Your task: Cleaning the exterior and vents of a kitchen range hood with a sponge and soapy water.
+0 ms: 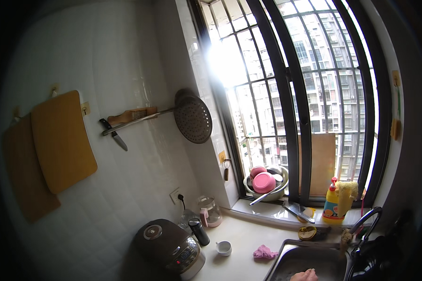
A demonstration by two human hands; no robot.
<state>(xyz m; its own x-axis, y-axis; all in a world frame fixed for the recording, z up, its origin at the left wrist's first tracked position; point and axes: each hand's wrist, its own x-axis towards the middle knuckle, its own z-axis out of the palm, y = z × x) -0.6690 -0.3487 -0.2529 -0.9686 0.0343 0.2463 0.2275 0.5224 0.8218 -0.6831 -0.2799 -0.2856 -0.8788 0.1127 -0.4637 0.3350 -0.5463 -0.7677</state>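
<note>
At the bottom edge, one hand, apparently my left hand point(304, 275), reaches over the stainless-steel sink point(313, 255). Only part of it shows, so its grip and anything under it are hidden. My right hand is out of view. A curved metal faucet point(372, 214) stands at the sink's right side. Left of the sink, a crumpled pink cloth point(264, 252) lies on the white countertop point(228, 268). Farther left sits a small white cup point(224, 248) with a handle.
A rice cooker point(168, 246), a dark flask point(199, 232) and a glass jug point(211, 212) occupy the left counter. On the sill are a bowl of dishes point(265, 182), a cleaver point(299, 211) and a yellow soap bottle point(332, 203). A knife point(117, 138) and cutting board point(65, 142) hang left.
</note>
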